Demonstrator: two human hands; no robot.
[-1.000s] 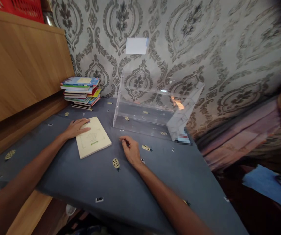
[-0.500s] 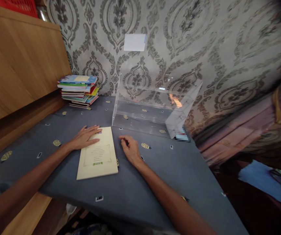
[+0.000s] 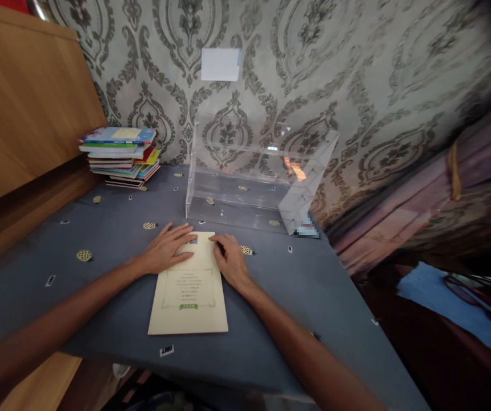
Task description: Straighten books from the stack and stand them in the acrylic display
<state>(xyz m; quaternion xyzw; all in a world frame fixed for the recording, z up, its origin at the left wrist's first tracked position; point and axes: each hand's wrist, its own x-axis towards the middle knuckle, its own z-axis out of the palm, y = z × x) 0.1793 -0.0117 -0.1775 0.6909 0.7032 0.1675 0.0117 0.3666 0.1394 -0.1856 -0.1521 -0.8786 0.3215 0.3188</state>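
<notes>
Cream book (image 3: pixel 189 321) now sits straighter, reachable by both: your left grip (image 3: pixel 166 251) flat atop, spread apart; your right grip (image 3: pixel 233 265) curled at its edge, clamping unclear.

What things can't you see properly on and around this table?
In the head view:
- The pale book's small print: too small to read.
- The book's upper left part: hidden under the left hand.
- The thing beside the clear rack: blurred into little squares.
- The red thing at top left: cut off by the picture's top edge.
</notes>
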